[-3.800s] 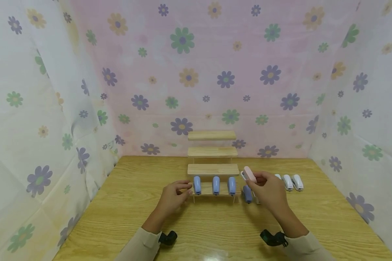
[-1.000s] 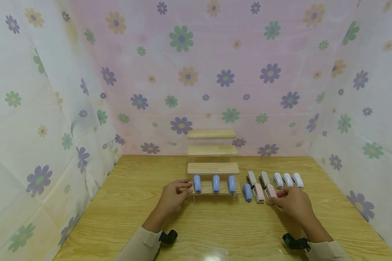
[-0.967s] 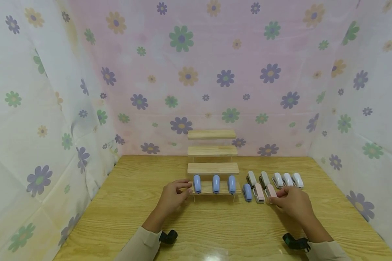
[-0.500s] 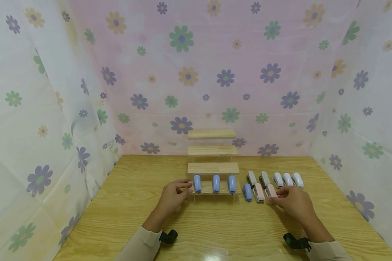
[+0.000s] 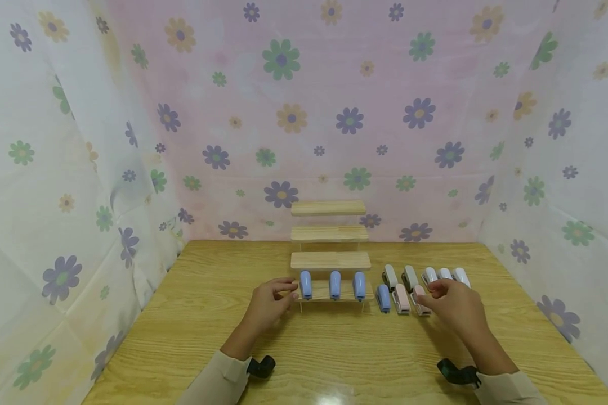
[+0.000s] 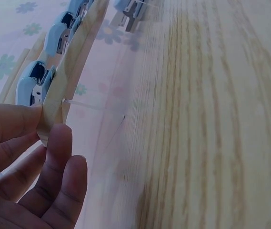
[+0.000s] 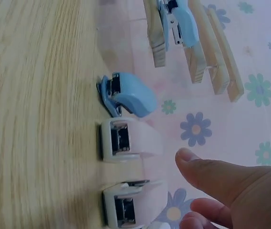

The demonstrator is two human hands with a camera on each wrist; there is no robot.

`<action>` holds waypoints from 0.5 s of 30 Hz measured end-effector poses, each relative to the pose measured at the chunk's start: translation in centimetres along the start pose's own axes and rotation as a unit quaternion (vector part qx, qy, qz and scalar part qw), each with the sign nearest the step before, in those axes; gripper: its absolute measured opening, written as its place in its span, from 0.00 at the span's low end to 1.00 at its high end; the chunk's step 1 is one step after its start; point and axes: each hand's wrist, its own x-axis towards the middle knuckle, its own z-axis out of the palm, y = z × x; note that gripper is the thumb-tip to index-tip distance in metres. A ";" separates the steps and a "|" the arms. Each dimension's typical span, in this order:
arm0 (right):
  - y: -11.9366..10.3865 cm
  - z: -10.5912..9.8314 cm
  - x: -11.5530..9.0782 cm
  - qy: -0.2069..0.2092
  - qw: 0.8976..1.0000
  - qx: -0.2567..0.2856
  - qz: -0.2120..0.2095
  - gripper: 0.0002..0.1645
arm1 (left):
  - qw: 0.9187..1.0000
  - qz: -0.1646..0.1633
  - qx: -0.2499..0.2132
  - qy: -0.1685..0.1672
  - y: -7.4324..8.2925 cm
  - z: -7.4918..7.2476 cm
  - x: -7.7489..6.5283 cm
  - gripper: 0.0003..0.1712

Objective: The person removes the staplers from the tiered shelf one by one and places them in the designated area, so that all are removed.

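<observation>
My left hand (image 5: 269, 305) holds the left end of the lowest shelf of a wooden tiered stand (image 5: 330, 260); in the left wrist view its fingers (image 6: 59, 148) curl at the shelf's end. Three light-blue mini staplers (image 5: 335, 285) stand along that shelf. Just off a pink mini stapler (image 5: 418, 292) on the table, my right hand (image 5: 458, 309) has thumb and fingers parted, with nothing between them. To its left stand a second pink stapler (image 5: 401, 299) and a blue stapler (image 5: 383, 298). The right wrist view shows a gap between the thumb (image 7: 206, 174) and the pink stapler (image 7: 142, 202).
Behind the pink staplers stand two grey staplers (image 5: 390, 277). White staplers (image 5: 429, 275) are lined up further right, partly covered by my right hand. The upper tiers (image 5: 328, 208) rise toward the flowered cloth backdrop (image 5: 233, 185). Wood-grain tabletop (image 5: 334, 349) stretches in front.
Earlier, my right hand carried a pink stapler beside the stand; then it held one at the right of the front row. Now it has let go and risen slightly. My left hand stays put.
</observation>
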 end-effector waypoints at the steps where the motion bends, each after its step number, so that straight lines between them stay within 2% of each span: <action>1: -0.2 0.1 0.1 0.005 1.000 0.003 -0.005 0.36 | 1.000 0.002 -0.001 0.000 0.0 0.0 0.1 0.15; 7: -1.9 0.6 0.3 0.035 0.998 0.025 -0.044 0.37 | 1.000 -0.005 0.002 -0.001 -0.1 0.0 0.1 0.15; 11: -3.4 0.8 0.7 0.036 0.997 0.035 -0.060 0.36 | 1.000 -0.006 0.005 -0.002 -0.4 0.0 0.1 0.16; 15: -4.7 1.0 1.0 0.026 0.996 0.056 -0.056 0.35 | 1.000 -0.001 0.004 -0.004 -0.6 0.1 0.1 0.16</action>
